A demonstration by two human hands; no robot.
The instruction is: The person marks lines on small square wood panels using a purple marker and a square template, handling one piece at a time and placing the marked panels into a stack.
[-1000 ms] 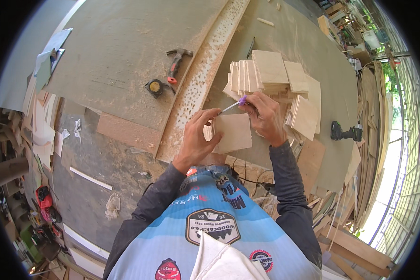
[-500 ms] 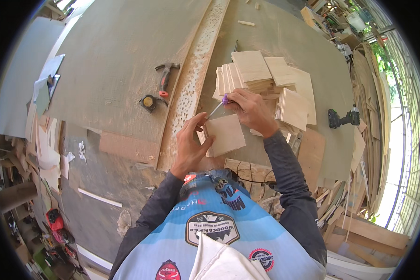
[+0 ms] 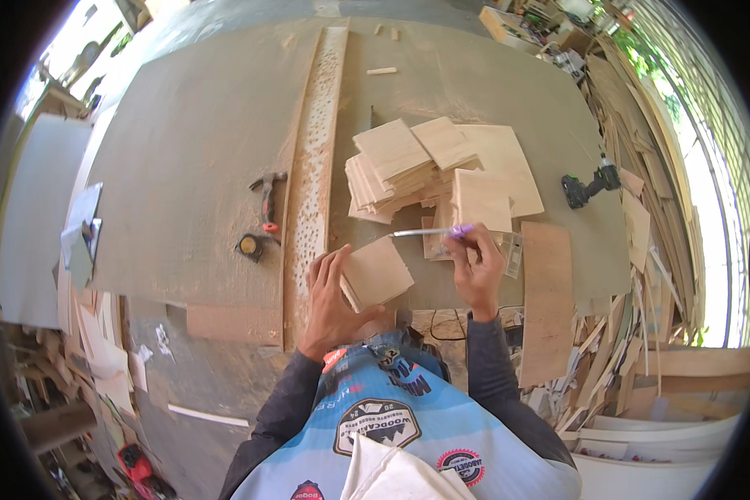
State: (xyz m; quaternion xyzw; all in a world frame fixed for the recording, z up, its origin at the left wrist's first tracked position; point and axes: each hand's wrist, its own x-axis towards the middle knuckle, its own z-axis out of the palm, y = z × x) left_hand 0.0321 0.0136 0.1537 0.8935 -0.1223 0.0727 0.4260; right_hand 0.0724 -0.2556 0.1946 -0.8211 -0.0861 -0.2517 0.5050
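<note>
My left hand (image 3: 328,300) is closed around the left edge of a small stack of square plywood pieces (image 3: 378,272), tilted just above the near edge of the workbench. In my right hand (image 3: 478,271) is a screwdriver (image 3: 421,232) with a purple handle, pinched between the fingers. Its slim silvery shaft points left, and the tip is by the top corner of the held stack; whether they touch I cannot tell. Beyond both hands lies a pile of square plywood pieces (image 3: 392,152), with another short stack (image 3: 482,198) just past my right hand.
A claw hammer (image 3: 267,202) and a tape measure (image 3: 249,246) lie left of a long perforated strip (image 3: 318,125). To the right is a cordless drill (image 3: 590,182). A brown board (image 3: 547,292) overhangs the bench's near edge. Offcuts (image 3: 654,183) lean at the far right.
My right hand has moved right and nearer to me, turning the screwdriver almost level. Its tip has left the left fingers. The plywood stack stays in my left hand, and the view has shifted.
</note>
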